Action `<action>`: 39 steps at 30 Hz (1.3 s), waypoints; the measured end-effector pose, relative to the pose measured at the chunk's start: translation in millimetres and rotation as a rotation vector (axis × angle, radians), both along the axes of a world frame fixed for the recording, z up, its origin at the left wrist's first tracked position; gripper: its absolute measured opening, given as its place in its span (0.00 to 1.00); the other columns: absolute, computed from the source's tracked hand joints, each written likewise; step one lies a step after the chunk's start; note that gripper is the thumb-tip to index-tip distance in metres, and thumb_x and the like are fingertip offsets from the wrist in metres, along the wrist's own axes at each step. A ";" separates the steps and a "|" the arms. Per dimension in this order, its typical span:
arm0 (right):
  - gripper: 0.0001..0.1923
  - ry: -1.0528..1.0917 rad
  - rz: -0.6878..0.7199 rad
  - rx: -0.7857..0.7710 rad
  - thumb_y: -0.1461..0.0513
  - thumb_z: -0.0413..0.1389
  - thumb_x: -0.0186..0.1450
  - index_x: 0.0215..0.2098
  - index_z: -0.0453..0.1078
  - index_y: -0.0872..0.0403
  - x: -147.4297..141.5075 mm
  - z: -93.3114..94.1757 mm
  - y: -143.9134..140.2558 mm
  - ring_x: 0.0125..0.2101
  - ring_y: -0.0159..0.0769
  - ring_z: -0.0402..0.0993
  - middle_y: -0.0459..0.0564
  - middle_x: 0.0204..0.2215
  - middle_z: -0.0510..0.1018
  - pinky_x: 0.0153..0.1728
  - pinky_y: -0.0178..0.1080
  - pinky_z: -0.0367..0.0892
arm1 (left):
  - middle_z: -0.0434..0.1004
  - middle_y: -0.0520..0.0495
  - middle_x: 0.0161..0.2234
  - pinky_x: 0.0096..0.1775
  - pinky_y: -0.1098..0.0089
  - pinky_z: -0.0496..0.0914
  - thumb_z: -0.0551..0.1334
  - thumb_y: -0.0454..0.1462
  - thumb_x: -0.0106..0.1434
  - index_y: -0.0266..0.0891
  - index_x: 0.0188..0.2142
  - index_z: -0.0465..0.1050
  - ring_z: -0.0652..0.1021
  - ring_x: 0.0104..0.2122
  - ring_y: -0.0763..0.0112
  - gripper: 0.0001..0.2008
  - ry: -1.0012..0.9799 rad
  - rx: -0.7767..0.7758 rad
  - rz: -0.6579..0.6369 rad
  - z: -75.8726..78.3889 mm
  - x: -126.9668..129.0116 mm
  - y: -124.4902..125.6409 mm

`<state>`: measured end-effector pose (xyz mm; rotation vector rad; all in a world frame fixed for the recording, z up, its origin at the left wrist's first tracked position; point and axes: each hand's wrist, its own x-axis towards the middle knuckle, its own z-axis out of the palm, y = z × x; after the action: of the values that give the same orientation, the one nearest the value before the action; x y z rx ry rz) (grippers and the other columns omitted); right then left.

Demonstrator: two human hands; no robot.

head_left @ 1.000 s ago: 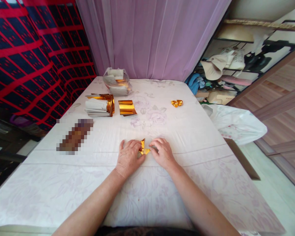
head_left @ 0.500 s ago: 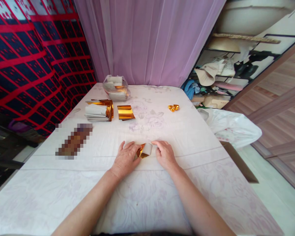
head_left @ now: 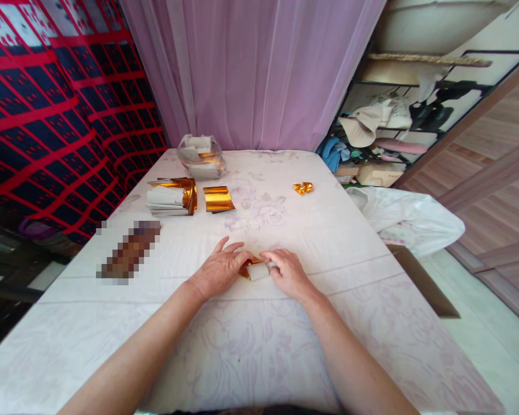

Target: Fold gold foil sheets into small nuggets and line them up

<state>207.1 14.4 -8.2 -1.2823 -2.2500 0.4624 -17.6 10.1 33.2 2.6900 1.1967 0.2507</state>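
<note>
One blurred item is lying at the left of the table, too pixelated to name. Next, a stack of grey-backed gold sheets is sitting near a clear bag that is holding more. A few loose sheets are lying gold side up just right of the stack.

The left hand is spreading its outer fingers while its inner ones are closing on the left end of the paper. The paper is resting on the table between both hands; it was showing mostly gold a second ago and is now showing a grey face under a gold strip, so it is probably being turned for another fold. The right hand, apart from it half a second ago, is now pinching its right end, thumb and forefinger nearly meeting, which is suggesting a crease in progress. Farther right, a folded gold piece is lying untouched.
</note>
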 end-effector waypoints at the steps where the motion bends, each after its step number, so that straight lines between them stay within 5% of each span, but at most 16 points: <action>1: 0.27 0.015 0.014 0.000 0.75 0.49 0.55 0.48 0.71 0.50 0.9 -0.1 0.3 0.43 0.38 0.71 0.46 0.39 0.79 0.45 0.42 0.63 | 0.79 0.50 0.48 0.62 0.44 0.47 0.53 0.27 0.65 0.45 0.53 0.67 0.65 0.61 0.60 0.19 0.011 0.017 -0.003 -0.4 0.9 -0.5; 7: 0.17 -0.019 0.081 0.028 0.71 0.54 0.60 0.44 0.74 0.49 5.7 1.6 1.4 0.42 0.38 0.71 0.47 0.38 0.78 0.43 0.42 0.63 | 0.70 0.44 0.58 0.61 0.46 0.55 0.57 0.29 0.65 0.43 0.45 0.73 0.66 0.60 0.56 0.13 0.091 0.221 0.037 -1.1 12.8 -13.0; 10: 0.14 -0.053 0.085 0.052 0.69 0.56 0.62 0.43 0.74 0.49 5.2 4.0 -0.4 0.42 0.39 0.70 0.47 0.38 0.78 0.43 0.42 0.63 | 0.71 0.41 0.55 0.55 0.52 0.65 0.58 0.29 0.65 0.41 0.47 0.72 0.70 0.56 0.55 0.13 0.041 0.279 0.107 -4.0 21.2 -28.6; 18: 0.08 -0.041 0.129 0.067 0.67 0.60 0.62 0.39 0.74 0.52 -10.4 6.0 -11.3 0.42 0.39 0.70 0.48 0.37 0.78 0.43 0.43 0.62 | 0.74 0.41 0.48 0.52 0.56 0.71 0.65 0.34 0.60 0.38 0.46 0.71 0.73 0.51 0.57 0.13 -0.174 0.171 0.204 -20.2 19.9 -55.0; 27: 0.19 0.014 0.208 0.088 0.72 0.56 0.58 0.46 0.72 0.52 -21.5 12.9 -18.9 0.46 0.40 0.69 0.50 0.46 0.77 0.48 0.45 0.64 | 0.74 0.43 0.46 0.51 0.58 0.72 0.62 0.33 0.63 0.40 0.39 0.72 0.73 0.51 0.60 0.05 -0.302 0.140 0.144 -24.3 6.6 -46.8; 33: 0.14 -0.014 0.232 0.126 0.65 0.58 0.62 0.47 0.73 0.50 -30.5 13.9 -21.5 0.46 0.40 0.69 0.51 0.46 0.77 0.47 0.45 0.65 | 0.75 0.44 0.43 0.48 0.59 0.73 0.61 0.36 0.65 0.40 0.42 0.69 0.75 0.47 0.62 0.06 -0.344 0.128 0.203 -27.4 -0.7 -46.3; 39: 0.07 -0.047 0.218 0.199 0.63 0.59 0.65 0.42 0.76 0.49 -33.3 9.1 -20.9 0.42 0.38 0.71 0.48 0.41 0.79 0.43 0.43 0.66 | 0.75 0.44 0.43 0.48 0.60 0.74 0.60 0.32 0.63 0.40 0.43 0.67 0.75 0.46 0.62 0.09 -0.281 0.144 0.126 -25.0 -15.5 -48.6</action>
<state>173.8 -6.5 0.9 -0.9630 -2.4190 0.2782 -33.1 -38.5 8.1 2.5847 1.3030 0.7327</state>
